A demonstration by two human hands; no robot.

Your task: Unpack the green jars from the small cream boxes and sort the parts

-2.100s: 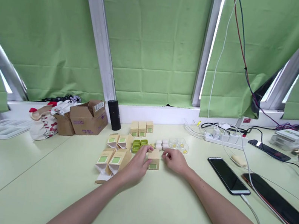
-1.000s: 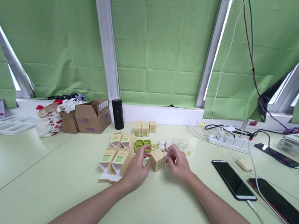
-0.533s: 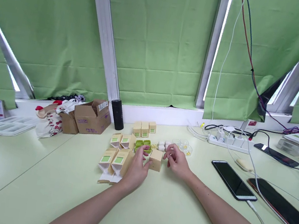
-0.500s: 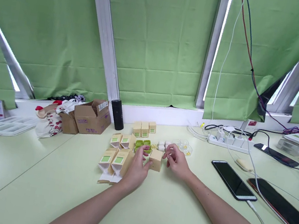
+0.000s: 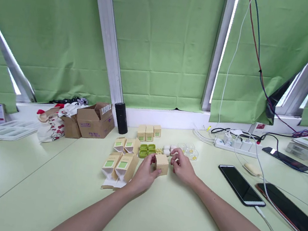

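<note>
Across the near part of the pale table point(image 5: 153, 226), two bare forearms point(image 5: 98, 214) stretch toward the middle. On the right lies a dark phone with a reddish edge point(image 5: 291, 211), and left of it a white-bordered phone point(image 5: 241, 185) with a cable in its near end. Left of centre stand four window cartons point(image 5: 123, 165) in two close pairs, green squares on their faces, white flaps folded out at the near end. Just right of these, the left hand point(image 5: 144, 175) has thumb and fingers pressed on the left part of a small tan box point(image 5: 161, 165), which sits at the middle of the table. Near that box's right side is the right hand point(image 5: 183, 167), its fingers curled inward; from where I stand I can't tell whether they pinch anything. A little farther, running left to right, are green cups point(image 5: 143, 153), yellow pieces point(image 5: 159, 151), pinkish-white blocks point(image 5: 166, 152) and clear cases point(image 5: 190, 152) with yellow bits inside. Beyond them sit three tan boxes point(image 5: 149, 133), with a black cylinder point(image 5: 120, 118) upright to their left and a power strip point(image 5: 236, 146) well to the right. Farthest of all hang green curtains point(image 5: 164, 54).
</note>
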